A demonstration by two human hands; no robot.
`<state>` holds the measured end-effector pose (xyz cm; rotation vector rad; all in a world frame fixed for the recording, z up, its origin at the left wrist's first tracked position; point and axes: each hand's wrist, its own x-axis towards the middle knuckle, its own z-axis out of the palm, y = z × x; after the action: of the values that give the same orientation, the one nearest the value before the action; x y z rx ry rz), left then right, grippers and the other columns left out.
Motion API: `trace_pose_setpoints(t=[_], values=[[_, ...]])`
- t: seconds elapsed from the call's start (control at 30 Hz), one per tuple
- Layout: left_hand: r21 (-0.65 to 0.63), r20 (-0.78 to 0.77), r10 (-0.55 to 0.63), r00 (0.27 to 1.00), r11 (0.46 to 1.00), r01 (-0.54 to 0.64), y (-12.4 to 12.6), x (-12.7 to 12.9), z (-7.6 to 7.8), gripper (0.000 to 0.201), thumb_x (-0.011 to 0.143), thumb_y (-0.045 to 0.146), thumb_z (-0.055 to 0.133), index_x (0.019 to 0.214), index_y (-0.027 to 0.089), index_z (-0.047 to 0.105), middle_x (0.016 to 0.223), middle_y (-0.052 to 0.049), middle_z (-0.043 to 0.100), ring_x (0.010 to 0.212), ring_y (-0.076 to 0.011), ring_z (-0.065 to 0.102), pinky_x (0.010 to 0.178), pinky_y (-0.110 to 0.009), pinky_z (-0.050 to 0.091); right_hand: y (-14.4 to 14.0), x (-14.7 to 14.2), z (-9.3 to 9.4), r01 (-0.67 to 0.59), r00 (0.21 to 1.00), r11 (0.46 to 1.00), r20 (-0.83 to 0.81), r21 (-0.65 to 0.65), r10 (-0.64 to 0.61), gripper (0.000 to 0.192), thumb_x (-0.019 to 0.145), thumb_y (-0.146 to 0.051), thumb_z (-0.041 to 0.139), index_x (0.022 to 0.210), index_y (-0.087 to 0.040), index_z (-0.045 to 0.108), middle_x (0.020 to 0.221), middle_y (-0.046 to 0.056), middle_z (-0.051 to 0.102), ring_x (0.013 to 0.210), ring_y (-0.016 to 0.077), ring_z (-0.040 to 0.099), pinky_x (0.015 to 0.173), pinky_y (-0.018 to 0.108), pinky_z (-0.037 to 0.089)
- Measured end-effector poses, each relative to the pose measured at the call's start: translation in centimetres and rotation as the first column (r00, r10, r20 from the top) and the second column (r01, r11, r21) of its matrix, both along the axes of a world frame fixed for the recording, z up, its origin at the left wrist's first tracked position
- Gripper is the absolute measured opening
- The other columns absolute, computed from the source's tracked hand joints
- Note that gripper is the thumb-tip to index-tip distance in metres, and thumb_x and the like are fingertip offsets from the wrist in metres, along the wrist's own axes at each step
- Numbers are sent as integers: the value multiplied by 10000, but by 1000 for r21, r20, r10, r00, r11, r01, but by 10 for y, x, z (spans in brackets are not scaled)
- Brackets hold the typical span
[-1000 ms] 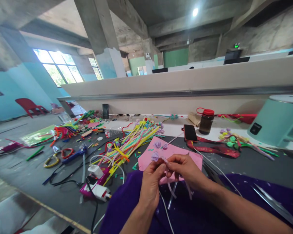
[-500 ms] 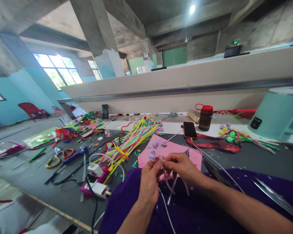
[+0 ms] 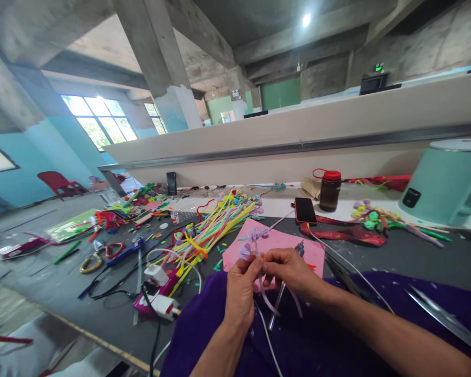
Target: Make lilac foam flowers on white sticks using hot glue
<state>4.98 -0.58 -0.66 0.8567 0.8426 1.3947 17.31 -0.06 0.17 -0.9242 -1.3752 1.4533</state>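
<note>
Lilac pipe-cleaner flowers (image 3: pixel 253 234) stick up just above my pinched fingertips, over a pink sheet (image 3: pixel 235 242). My left hand (image 3: pixel 241 280) is closed on their stems. Thumb and fingers of my right hand (image 3: pixel 284 267) pinch the same stems from the right side. Pale pipe-cleaner stems (image 3: pixel 267 301) curve down below the hands, over purple cloth (image 3: pixel 298 340). A clear glue stick (image 3: pixel 277 309) hangs or lies beside them; whether a hand touches it is hidden. Another lilac flower on a stem lies behind, its head overlapping the held ones.
A bundle of coloured pipe cleaners (image 3: pixel 215 220) lies to the left, near scissors (image 3: pixel 92 261), a blue glue gun (image 3: pixel 127 251) and white chargers (image 3: pixel 163 306). At right are a phone (image 3: pixel 305 210), a bottle (image 3: pixel 330 191), a mint kettle (image 3: pixel 439 183) and silver scissors (image 3: pixel 443 314).
The held flowers have turned and shifted slightly right, closer to the flower behind. Both hands keep their pinch, and the view has moved a little.
</note>
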Motion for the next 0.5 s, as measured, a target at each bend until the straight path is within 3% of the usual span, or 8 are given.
trace_pose_setpoints(t=[0.17,0.5], values=[[-27,57,-13,998,1000,15,-2,2,2,167,657,222,712,808,164,673,737,7,672,604,-95,591,530,-182,442,1,0,-2,-9,999,1000,-35,14,9,239,736,-386,614,734,-147,626,555,-15,606,492,105,546,443,190,394],[69,29,175,984,982,-177,3,-8,11,157,593,207,749,711,143,668,682,-8,678,627,-118,601,644,-230,466,3,2,-2,-41,996,997,78,72,36,287,714,-420,646,768,-139,650,645,-5,602,581,110,531,535,209,388]])
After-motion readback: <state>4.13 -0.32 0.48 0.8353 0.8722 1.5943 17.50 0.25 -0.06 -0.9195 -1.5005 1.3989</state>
